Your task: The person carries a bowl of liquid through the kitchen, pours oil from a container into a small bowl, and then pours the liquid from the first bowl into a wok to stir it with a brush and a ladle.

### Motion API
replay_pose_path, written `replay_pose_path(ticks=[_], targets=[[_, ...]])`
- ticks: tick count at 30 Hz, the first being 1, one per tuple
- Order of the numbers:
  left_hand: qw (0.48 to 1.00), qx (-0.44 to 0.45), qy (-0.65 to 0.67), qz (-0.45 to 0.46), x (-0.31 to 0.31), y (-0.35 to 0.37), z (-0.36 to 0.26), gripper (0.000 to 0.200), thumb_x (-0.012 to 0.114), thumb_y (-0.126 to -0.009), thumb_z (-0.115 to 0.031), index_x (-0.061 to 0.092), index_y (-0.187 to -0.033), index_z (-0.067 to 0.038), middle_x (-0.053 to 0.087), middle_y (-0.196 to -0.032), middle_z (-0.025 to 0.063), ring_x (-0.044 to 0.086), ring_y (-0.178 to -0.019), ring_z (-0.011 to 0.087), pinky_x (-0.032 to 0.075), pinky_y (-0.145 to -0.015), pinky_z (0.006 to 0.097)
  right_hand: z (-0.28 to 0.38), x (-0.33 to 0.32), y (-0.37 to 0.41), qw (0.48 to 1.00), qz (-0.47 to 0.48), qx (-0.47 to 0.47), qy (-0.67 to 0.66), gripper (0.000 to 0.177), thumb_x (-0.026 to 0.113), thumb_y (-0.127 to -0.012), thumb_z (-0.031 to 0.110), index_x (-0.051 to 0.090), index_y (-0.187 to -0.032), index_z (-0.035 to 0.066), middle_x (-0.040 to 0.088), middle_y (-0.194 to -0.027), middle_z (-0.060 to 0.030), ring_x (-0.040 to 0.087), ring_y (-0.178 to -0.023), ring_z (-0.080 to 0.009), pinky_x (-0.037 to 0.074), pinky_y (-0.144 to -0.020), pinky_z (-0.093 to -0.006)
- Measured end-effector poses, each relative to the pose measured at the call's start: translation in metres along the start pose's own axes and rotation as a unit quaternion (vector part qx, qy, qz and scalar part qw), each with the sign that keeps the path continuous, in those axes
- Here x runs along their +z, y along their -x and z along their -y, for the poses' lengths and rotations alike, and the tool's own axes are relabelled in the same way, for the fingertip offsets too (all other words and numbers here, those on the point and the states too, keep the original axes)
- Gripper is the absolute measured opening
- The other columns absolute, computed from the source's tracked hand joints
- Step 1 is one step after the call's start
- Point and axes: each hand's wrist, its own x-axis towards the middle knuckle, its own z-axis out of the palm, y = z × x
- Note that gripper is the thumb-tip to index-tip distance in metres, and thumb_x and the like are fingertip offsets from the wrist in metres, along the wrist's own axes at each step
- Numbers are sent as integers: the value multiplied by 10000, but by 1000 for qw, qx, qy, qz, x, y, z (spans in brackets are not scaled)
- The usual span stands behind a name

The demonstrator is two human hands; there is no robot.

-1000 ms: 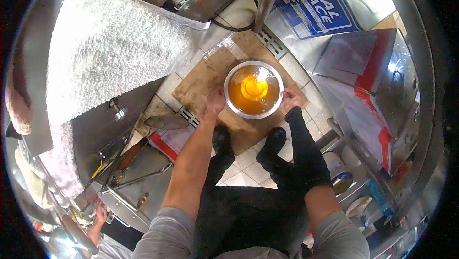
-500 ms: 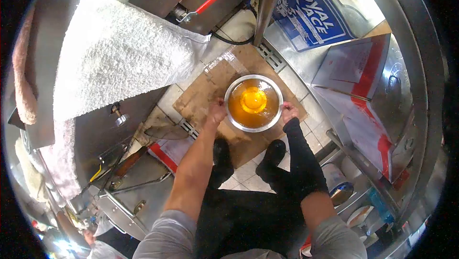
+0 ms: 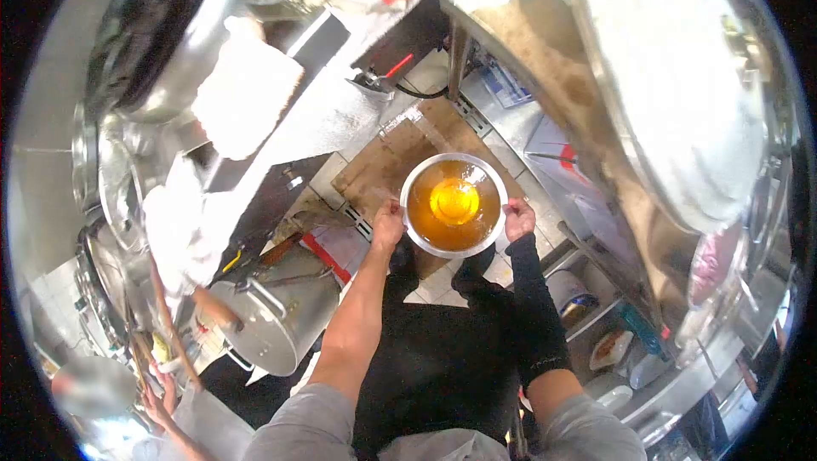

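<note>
Two hands hold a bowl; the blue label looks unreadable.

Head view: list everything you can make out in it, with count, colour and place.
bowl: one, silver, centre, between both hands
liquid: one pool, amber, in the bowl
flat sheet: one, brown, on the floor beyond the bowl
floor tiles: several, pale, around the sheet
valve handle: one, red, upper centre
towel: one, white, upper left
large pot: one, silver, lower left
blue panel: one, blue and white, upper right
large rounded object: one, whitish, upper right, unclear what
co-worker: one, partly visible, arms at lower left
edges: more items, too blurred to name
left hand: one, bare, grip on the bowl's left rim
right hand: one, bare, grip on its right rim
</note>
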Motion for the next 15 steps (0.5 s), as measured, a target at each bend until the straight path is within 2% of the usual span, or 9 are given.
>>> replay_pose_path(ticks=[2, 5, 6, 10, 15], targets=[[999, 14, 28, 10, -14, 36, -6, 166, 584, -994, -129, 588, -1124, -26, 607, -912, 61, 612, -750, 178, 570, -584, 329, 37, -11, 27, 999, -17, -45, 17, 164, 686, -865, -73, 678, -997, 25, 671, -896, -13, 614, -827, -121, 508, -792, -271], [996, -5, 82, -20, -36, 125, -72, 129, 575, -975, -106, 600, -1056, -9, 629, -895, 79, 624, -715, 186, 537, -585, 336, 154, -22, 83, 996, 7, -9, 90, 151, 673, -870, -74, 673, -992, 15, 667, -889, -9, 609, -824, -117, 498, -790, -261], [999, 25, 35, -24, -45, 144, -78, 128, 571, -980, -107, 602, -1057, -9, 627, -892, 73, 614, -708, 180, 534, -588, 334, 175, -28, 96, 994, 17, -33, 99, 133, 654, -875, -58, 663, -982, 21, 676, -885, -56, 637, -843, -157, 507, -789, -292], [996, 27, 48, -70, -79, 243, -146, 119, 576, -970, -97, 619, -1036, -8, 610, -819, 43, 610, -711, 166, 526, -593, 308, 292, -40, 154, 991, 11, -32, 131, 89, 644, -883, -13, 676, -964, 1, 665, -854, -57, 615, -803, -154, 504, -771, -301], [992, 23, 119, -30, -132, 336, -231, 74, 583, -942, -54, 622, -995, -20, 604, -810, 36, 589, -683, 132, 494, -573, 282, 446, -50, 213, 983, 54, -85, 152, 143, 633, -883, 46, 679, -998, -26, 688, -847, -97, 635, -807, -171, 510, -780, -320]])
